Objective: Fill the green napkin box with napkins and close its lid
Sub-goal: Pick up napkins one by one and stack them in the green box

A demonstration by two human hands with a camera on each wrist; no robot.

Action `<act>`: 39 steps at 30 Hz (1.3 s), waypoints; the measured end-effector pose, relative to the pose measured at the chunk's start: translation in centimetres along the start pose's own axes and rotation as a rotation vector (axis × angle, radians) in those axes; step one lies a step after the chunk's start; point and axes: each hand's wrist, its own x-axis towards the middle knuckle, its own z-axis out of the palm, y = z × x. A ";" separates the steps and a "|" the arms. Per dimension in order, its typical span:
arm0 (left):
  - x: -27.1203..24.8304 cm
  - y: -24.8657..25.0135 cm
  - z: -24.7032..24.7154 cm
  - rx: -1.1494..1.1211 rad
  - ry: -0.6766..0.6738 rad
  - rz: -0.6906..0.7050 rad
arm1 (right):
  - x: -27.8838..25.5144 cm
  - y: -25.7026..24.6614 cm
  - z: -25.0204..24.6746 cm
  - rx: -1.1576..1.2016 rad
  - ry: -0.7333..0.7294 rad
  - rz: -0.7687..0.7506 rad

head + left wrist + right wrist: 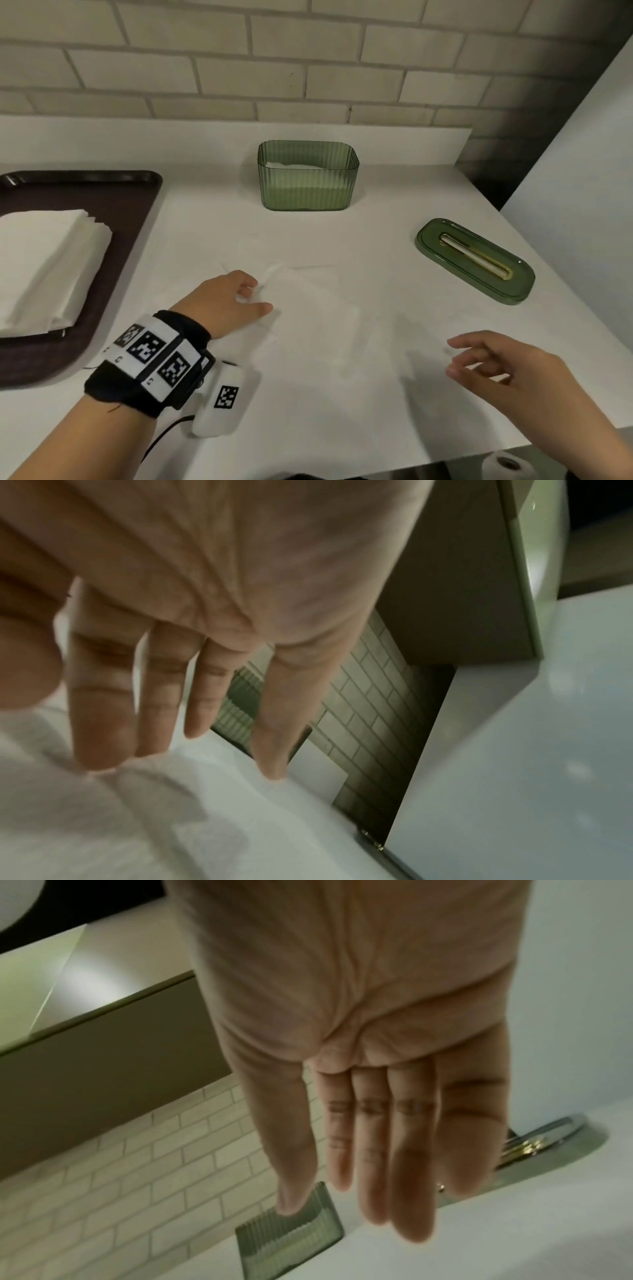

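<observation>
A white counter [342, 394] is spread across most of the head view, with a pale brick wall [239, 68] along the top of the frame. At the left edge a dark tray [137, 219] is seen, and a stack of white napkins [44, 267] is piled on it. The green napkin box [307, 175] is set upper centre, lid off, with some white napkin already showing inside. Its lid [475, 261] is laid flat at the right of the frame, well apart from the box, slot facing up. A single white napkin [308, 308] is spread on the counter mid-frame, pretty hard to make out against the white. The left hand [227, 301] is placed at that napkin's left edge; fingers look fairly straight in the wrist view, tips touching the tissue, but a proper pinch can't be confirmed. The right hand [493, 363] is held lower right, fingers loosely spread, nothing held.
</observation>
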 end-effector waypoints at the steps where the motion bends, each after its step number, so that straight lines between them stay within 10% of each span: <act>1: 0.1 0.1 0.0 0.034 -0.003 -0.016 | 0.1 0.5 0.0 -0.043 0.011 0.018; 15: 1.8 2.4 0.6 0.319 0.116 -0.201 | 3.4 6.7 -4.0 -0.419 -0.111 0.188; 39: -1.5 3.7 1.2 -0.082 0.269 -0.152 | 7.8 4.6 -3.7 -0.309 -0.220 -0.001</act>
